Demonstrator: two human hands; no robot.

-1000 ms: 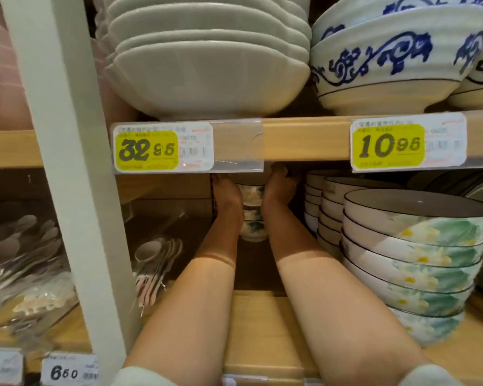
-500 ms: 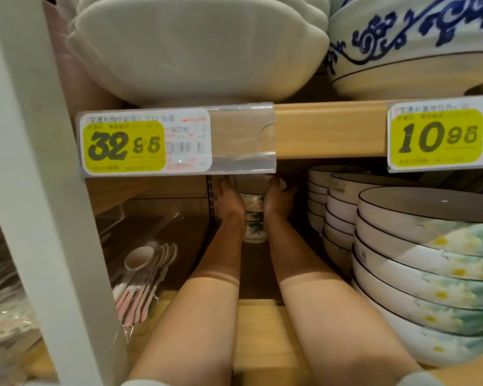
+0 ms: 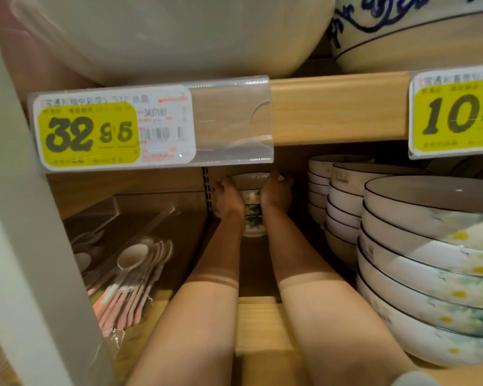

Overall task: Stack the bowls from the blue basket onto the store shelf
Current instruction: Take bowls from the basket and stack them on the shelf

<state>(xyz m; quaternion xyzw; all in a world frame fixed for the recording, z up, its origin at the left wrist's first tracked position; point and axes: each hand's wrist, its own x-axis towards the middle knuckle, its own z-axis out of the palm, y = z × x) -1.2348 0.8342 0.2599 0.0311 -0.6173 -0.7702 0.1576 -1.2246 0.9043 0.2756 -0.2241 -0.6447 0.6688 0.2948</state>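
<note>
Both arms are reaching deep into the lower shelf (image 3: 265, 324), toward its back edge. The left hand (image 3: 228, 201) and the right hand (image 3: 276, 195) are pressing against opposite sides of a short stack of small flowered bowls (image 3: 253, 210), holding it between them; whether the stack is resting on the shelf board is hard to tell. Toward the right edge of the shelf, taller stacks of larger flowered bowls (image 3: 430, 263) are standing. Toward the left edge, a bundle of spoons (image 3: 131, 277) is lying. On the front edge of the upper shelf (image 3: 338, 110), a yellow price tag (image 3: 95, 132) is hanging.
</note>
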